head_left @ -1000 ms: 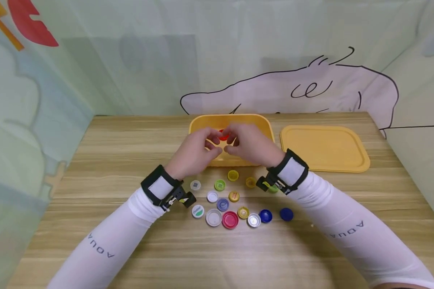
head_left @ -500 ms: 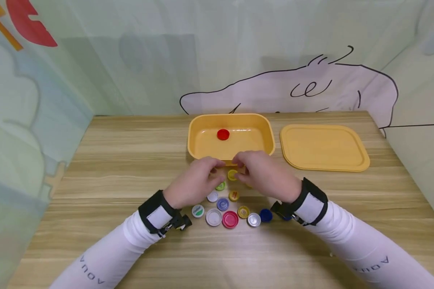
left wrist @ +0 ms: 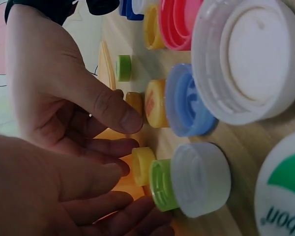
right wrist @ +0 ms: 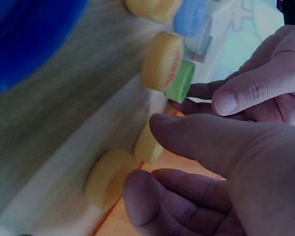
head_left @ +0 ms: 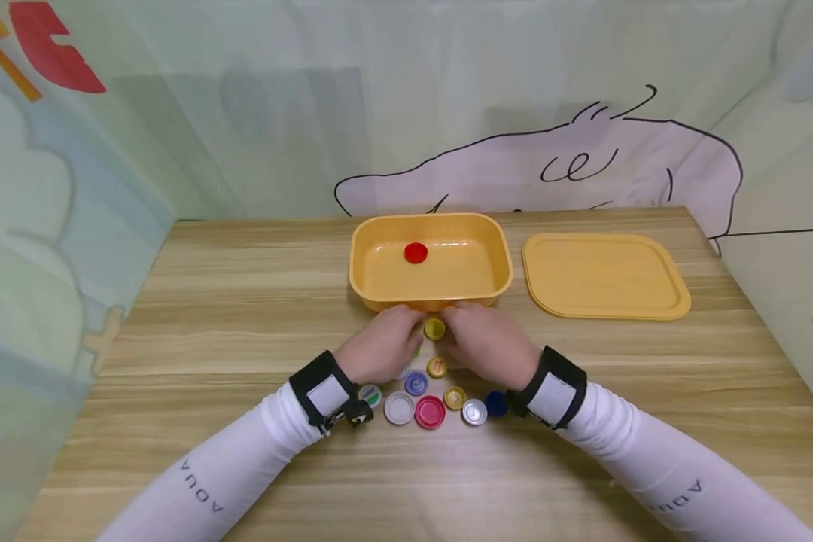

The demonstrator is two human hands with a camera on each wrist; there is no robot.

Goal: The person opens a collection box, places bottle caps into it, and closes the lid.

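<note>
Just in front of the yellow box (head_left: 461, 278), my left hand (head_left: 382, 346) and right hand (head_left: 491, 346) flank a small yellow bottle cap (head_left: 434, 329). In the left wrist view, left fingertips are right by that cap and a green cap (left wrist: 161, 186). My right thumb and index finger stand apart in the right wrist view, with the yellow cap (right wrist: 148, 144) beyond the gap and an amber cap (right wrist: 108, 179) beside the index fingertip. Neither hand grips anything. A red cap (head_left: 416, 253) lies inside the box.
Several more caps lie on the wooden table toward me, among them a pink-red cap (head_left: 430, 412), a large white cap (head_left: 399, 408), a silver cap (head_left: 474, 412) and a blue cap (head_left: 497, 404). A flat yellow lid (head_left: 606, 275) lies right of the box.
Both hands have drawn back out of the box, uncovering the red cap in it, and come down at the table beside the yellow cap. Their fingers now lie closer around it.
</note>
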